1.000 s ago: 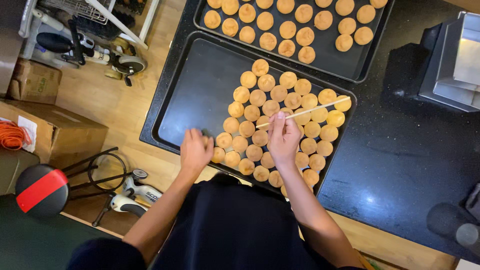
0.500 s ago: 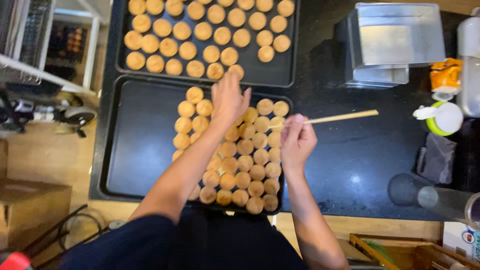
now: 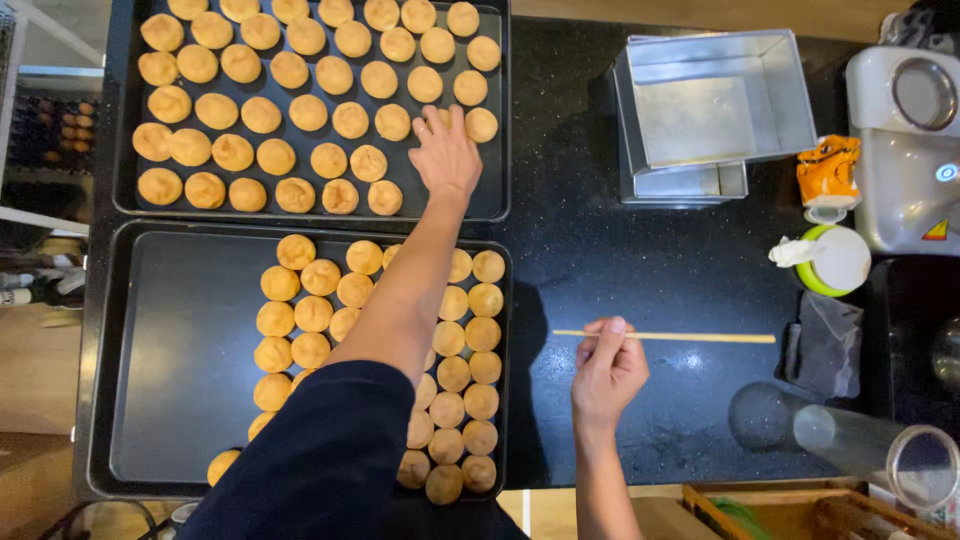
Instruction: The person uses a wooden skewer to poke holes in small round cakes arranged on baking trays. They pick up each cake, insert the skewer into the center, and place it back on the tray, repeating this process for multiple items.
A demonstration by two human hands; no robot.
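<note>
The left hand (image 3: 445, 152) reaches over the far baking tray (image 3: 500, 120), its grip spread apart above the bare metal, fingertips apparently touching a round pastry (image 3: 481, 124) at the tray's three o'clock edge. The right hand (image 3: 605, 370) rests on the black tabletop (image 3: 600, 250), its grip pinched on a thin wooden stick (image 3: 690, 337) pointing toward three o'clock. The near tray (image 3: 180, 340) carries more pastries.

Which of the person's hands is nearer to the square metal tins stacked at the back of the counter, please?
The left hand. It rests on the far tray of pastries, just left of the metal tins. The right hand is lower down, holding a thin wooden stick over the dark counter.
</note>
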